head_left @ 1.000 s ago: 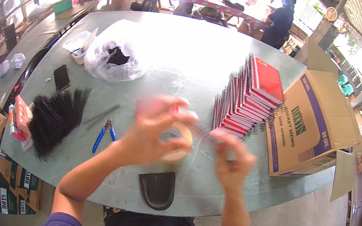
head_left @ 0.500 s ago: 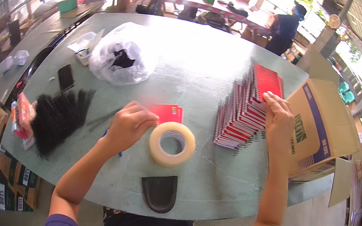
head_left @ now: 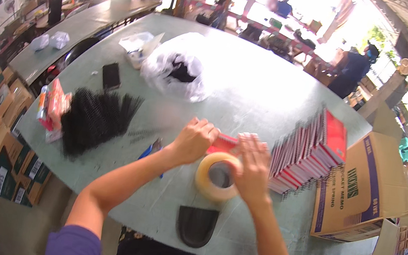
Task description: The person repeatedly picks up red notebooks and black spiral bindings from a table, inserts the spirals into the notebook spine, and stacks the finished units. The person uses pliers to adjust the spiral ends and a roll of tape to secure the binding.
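- My left hand (head_left: 193,141) is curled, fingers closed on the left end of a small red notebook (head_left: 224,143), lying on the tabletop (head_left: 253,90).
- My right hand (head_left: 251,169) is just beside the left one. Its fingertips rest on the right end of the same notebook; the fingers are extended and bunched. I cannot tell whether they pinch it or only press on it.
- The notebook sits between the two hands, mostly covered by them; only a red strip shows.
- A roll of clear tape (head_left: 216,175) lies flat just below both hands, partly under the right palm, touching it or nearly so.
- A dark curved pad (head_left: 196,226) lies near the tabletop's front edge, below the tape roll.
- Blue-handled pliers (head_left: 148,154) lie beside the left wrist, partly hidden by the forearm.
- Left of the left hand, well apart: a heap of black spiral coils (head_left: 95,117), with a red-and-white packet (head_left: 53,102) at its far side.
- Right of the right hand, close by: a row of red spiral notebooks (head_left: 308,150) standing on edge, leaning against a cardboard box (head_left: 360,191).
- Beyond the hands: a white plastic bag (head_left: 178,72) and a black phone (head_left: 112,75).
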Available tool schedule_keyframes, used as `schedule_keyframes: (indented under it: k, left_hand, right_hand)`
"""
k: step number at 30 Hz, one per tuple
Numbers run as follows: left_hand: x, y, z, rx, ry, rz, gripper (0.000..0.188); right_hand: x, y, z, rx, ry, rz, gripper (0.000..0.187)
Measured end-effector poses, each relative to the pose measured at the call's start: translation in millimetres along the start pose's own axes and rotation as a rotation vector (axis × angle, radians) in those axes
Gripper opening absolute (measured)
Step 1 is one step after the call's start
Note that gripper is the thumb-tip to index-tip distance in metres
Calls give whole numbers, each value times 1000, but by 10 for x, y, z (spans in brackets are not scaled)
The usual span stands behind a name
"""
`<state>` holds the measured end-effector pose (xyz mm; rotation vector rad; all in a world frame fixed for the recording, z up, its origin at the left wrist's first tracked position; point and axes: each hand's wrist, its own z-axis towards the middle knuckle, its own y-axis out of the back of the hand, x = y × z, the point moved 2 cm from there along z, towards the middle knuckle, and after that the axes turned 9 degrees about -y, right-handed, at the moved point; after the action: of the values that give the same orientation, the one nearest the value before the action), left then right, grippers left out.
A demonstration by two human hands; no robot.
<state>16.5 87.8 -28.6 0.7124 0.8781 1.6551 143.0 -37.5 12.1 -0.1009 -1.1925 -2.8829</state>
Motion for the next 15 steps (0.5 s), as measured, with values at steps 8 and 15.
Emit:
schedule_keyframes:
  k: [8, 15]
  left_hand:
    - [666, 88, -847, 42, 612, -210, 19]
    - [1014, -161, -1376, 262, 674, -50, 25]
  right_hand:
    - [-2, 219, 6, 401, -247, 254, 21]
    - [82, -76, -242, 551, -294, 233, 24]
